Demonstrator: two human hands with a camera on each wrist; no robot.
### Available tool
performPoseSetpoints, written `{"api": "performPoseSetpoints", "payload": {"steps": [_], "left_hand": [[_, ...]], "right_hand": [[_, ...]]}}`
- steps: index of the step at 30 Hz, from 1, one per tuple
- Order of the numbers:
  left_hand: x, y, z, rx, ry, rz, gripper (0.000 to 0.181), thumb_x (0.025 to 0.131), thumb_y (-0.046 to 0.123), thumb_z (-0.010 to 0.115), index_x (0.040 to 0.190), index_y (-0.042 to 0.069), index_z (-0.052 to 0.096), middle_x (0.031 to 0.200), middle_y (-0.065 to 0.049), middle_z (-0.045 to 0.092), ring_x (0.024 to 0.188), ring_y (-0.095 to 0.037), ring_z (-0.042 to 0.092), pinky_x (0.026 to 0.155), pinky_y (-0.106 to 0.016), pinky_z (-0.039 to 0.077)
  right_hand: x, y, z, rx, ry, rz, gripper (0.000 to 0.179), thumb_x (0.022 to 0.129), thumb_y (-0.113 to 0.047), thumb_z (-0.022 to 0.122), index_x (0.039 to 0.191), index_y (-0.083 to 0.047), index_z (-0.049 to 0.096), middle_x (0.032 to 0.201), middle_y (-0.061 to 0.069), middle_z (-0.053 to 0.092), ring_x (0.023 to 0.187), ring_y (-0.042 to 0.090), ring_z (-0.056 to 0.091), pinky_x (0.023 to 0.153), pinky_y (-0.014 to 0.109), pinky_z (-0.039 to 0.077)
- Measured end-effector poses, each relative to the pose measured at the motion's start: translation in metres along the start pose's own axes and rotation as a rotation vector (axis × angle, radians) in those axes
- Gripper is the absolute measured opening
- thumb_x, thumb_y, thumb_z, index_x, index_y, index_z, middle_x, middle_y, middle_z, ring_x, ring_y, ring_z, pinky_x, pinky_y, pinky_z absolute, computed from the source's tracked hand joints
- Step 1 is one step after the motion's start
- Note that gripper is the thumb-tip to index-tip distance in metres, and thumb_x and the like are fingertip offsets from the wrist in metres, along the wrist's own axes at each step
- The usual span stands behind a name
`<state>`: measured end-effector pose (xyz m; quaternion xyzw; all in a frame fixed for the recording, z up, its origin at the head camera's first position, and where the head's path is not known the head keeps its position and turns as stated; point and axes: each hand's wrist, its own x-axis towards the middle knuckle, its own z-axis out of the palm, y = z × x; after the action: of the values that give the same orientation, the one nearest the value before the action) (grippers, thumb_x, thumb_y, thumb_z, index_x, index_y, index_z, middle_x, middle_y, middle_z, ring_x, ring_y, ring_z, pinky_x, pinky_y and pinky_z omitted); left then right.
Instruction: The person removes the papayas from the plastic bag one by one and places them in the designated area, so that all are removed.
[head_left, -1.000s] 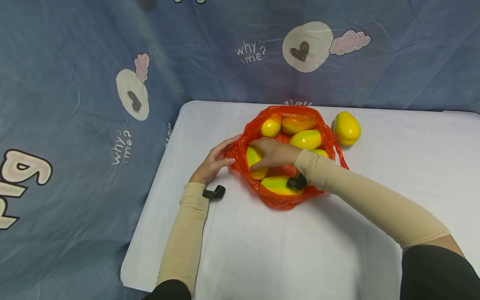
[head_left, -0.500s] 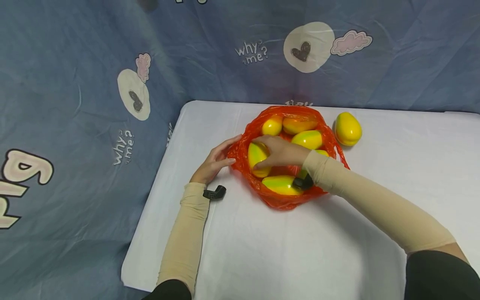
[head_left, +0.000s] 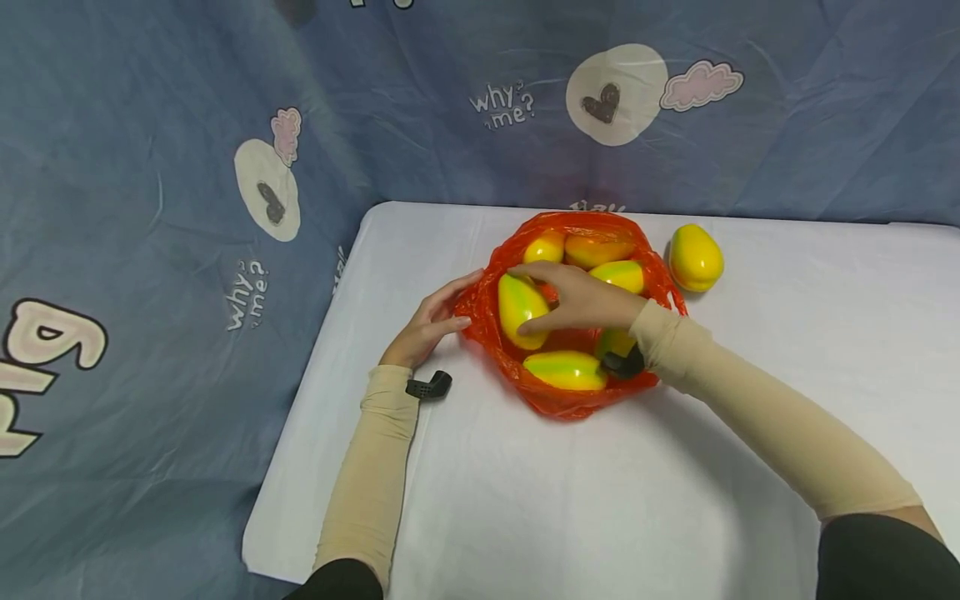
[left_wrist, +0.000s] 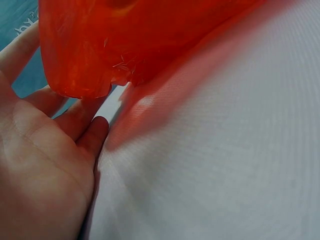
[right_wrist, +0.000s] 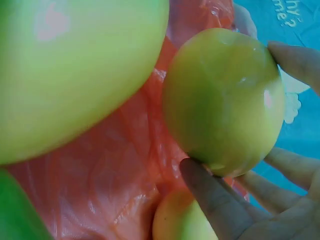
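A red plastic bag (head_left: 558,407) stands with its mouth wide, holding several glossy yellow-green mangoes, among them a mango (head_left: 566,372) at the front. My right hand (head_left: 581,302) reaches into it and grips another mango (head_left: 521,308) at the left side, thumb and fingertips on opposite sides. In the right wrist view this mango (right_wrist: 225,100) sits between the thumb and spread fingers. My left hand (head_left: 426,330) touches the bag's left side with extended fingers. In the left wrist view, some of those fingers go behind the bag (left_wrist: 135,40).
One loose mango (head_left: 696,258) lies on the white-covered table (head_left: 600,500), right of the bag near the back edge. A blue printed curtain (head_left: 420,125) hangs behind and left of the table. Several other mangoes crowd the right hand inside the bag.
My right hand has drawn rightward, and the gripped mango has shifted slightly right and up from the bag's left wall. My left hand has stayed put.
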<state>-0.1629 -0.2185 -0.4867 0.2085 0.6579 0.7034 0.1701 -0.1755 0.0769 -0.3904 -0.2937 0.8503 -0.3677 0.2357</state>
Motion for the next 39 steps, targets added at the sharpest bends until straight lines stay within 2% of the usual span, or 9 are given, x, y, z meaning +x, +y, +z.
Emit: {"api": "performPoseSetpoints", "payload": {"steps": [9, 16, 20, 25, 31, 39], "left_hand": [[0.001, 0.000, 0.001, -0.007, 0.004, -0.008, 0.068, 0.092, 0.001, 0.060, 0.157, 0.007, 0.042, 0.166, -0.005, 0.040, 0.155, -0.021, 0.034, 0.126, -0.031, 0.033], [0.001, 0.003, 0.003, -0.007, 0.003, -0.011, 0.068, 0.092, 0.003, 0.061, 0.157, 0.007, 0.042, 0.166, -0.006, 0.040, 0.155, -0.022, 0.034, 0.125, -0.031, 0.035], [0.000, 0.001, 0.003, -0.007, 0.005, -0.014, 0.068, 0.092, 0.003, 0.062, 0.157, 0.007, 0.043, 0.166, -0.005, 0.040, 0.155, -0.022, 0.034, 0.125, -0.031, 0.035], [-0.001, 0.001, 0.002, -0.006, 0.007, -0.006, 0.068, 0.091, 0.002, 0.061, 0.157, 0.006, 0.043, 0.166, -0.005, 0.040, 0.155, -0.022, 0.033, 0.126, -0.032, 0.034], [-0.001, 0.002, 0.002, -0.006, 0.006, 0.006, 0.068, 0.091, 0.002, 0.061, 0.157, 0.005, 0.042, 0.166, -0.006, 0.040, 0.156, -0.022, 0.033, 0.127, -0.033, 0.032], [-0.001, 0.001, 0.001, 0.001, 0.002, 0.009, 0.069, 0.090, 0.004, 0.061, 0.157, 0.009, 0.043, 0.166, -0.004, 0.040, 0.156, -0.022, 0.032, 0.127, -0.033, 0.032]], "right_hand": [[-0.010, 0.008, -0.004, 0.123, 0.062, -0.050, 0.090, 0.082, -0.041, 0.086, 0.158, -0.025, 0.041, 0.161, -0.002, 0.044, 0.142, 0.024, 0.046, 0.112, 0.050, 0.050], [-0.022, 0.019, -0.011, 0.260, 0.112, -0.020, 0.089, 0.082, -0.035, 0.087, 0.158, -0.033, 0.040, 0.162, -0.008, 0.040, 0.145, 0.021, 0.042, 0.113, 0.050, 0.050], [-0.026, 0.024, -0.014, 0.326, 0.137, -0.028, 0.087, 0.084, -0.029, 0.087, 0.158, -0.032, 0.040, 0.162, -0.009, 0.039, 0.145, 0.019, 0.041, 0.113, 0.049, 0.050], [-0.031, 0.029, -0.016, 0.347, 0.175, -0.040, 0.088, 0.084, -0.026, 0.087, 0.159, -0.030, 0.040, 0.163, -0.010, 0.039, 0.145, 0.019, 0.042, 0.115, 0.051, 0.048], [-0.036, 0.034, -0.015, 0.384, 0.213, -0.036, 0.087, 0.084, -0.022, 0.086, 0.158, -0.032, 0.041, 0.158, -0.010, 0.044, 0.135, 0.020, 0.048, 0.115, 0.050, 0.048], [-0.049, 0.038, -0.022, 0.436, 0.294, -0.046, 0.085, 0.087, -0.014, 0.083, 0.158, -0.031, 0.041, 0.163, -0.009, 0.041, 0.151, 0.022, 0.039, 0.115, 0.046, 0.048]]}}
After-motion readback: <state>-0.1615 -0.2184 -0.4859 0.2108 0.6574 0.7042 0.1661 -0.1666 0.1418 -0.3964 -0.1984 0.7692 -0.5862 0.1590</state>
